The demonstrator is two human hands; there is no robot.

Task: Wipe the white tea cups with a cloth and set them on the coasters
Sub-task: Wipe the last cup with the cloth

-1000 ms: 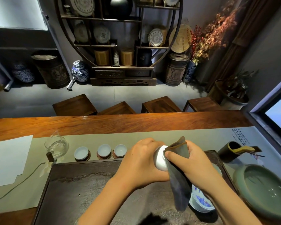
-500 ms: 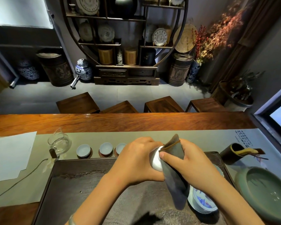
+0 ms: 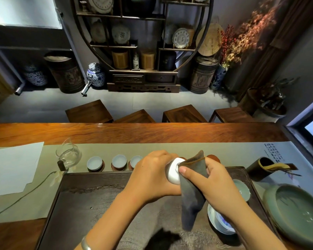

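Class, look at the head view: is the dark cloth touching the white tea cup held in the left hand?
Touching. The head view shows the right hand pressing the dark cloth against the white tea cup, gripped by the left hand.

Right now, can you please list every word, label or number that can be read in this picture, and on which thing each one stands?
No text here can be read.
Black calligraphy columns on the grey-green table runner: too small and blurred.
Single character on the round white plate on the round wooden shelf: blurred.
Markings on the patterned white plate: blurred.
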